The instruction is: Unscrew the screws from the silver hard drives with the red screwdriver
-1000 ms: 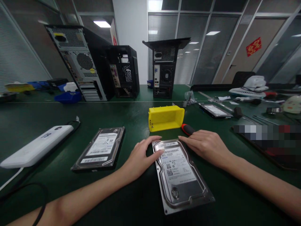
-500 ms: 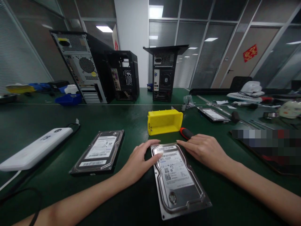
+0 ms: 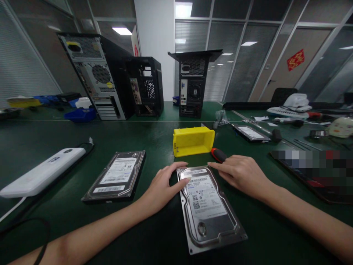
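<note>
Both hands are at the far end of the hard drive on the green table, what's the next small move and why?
Probably curl both hands around the hard drive to grip it: it lies flat, label up, and only fingertips touch its far corners.

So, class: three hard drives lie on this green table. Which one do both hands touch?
The nearest drive, at centre. The left hand and right hand touch its far end; the others lie untouched.

A silver hard drive [image 3: 208, 208] lies flat and label-up on the green surface [image 3: 41, 147] near its front edge, its long side running away from that edge and skewed slightly, its white barcode sticker at the far end and a round spindle hub toward the near end.
</note>
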`<state>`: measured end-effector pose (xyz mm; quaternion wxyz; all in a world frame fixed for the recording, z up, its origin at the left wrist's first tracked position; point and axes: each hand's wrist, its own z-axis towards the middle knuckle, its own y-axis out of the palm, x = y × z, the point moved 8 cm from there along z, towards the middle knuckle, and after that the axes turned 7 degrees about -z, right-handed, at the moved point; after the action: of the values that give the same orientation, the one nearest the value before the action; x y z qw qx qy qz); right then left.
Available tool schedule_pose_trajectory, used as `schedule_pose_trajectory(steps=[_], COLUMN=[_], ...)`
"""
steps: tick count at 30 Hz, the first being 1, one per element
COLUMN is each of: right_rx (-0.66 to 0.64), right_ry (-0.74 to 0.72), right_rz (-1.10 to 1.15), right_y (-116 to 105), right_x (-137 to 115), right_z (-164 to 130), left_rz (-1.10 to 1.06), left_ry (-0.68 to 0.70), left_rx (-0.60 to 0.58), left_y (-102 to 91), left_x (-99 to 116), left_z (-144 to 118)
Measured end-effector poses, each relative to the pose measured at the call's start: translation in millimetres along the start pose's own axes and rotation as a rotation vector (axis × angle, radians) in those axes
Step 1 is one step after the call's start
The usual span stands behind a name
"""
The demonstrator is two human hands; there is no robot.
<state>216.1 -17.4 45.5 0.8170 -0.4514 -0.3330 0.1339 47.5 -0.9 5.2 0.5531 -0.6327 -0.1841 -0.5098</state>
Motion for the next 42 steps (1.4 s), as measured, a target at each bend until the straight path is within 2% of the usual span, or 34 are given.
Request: schedule_pose_trajectory(steps=[34,42], right_rx=[-0.004,-0.062], right_ry=[0.008,0.033], right_rz=[0.002,0.023], right_y=[2.3,3.0], right_x=[0.6,0.8], right_z=[-0.7,0.2], left_rz=[0.019,0.014], left_ry=[-0.008,-0.013], left_rx=[0.011,0.003], left_y=[-0.8,-0.8], left_x=[-1.4,-0.7], left_z=[-0.2,0.1])
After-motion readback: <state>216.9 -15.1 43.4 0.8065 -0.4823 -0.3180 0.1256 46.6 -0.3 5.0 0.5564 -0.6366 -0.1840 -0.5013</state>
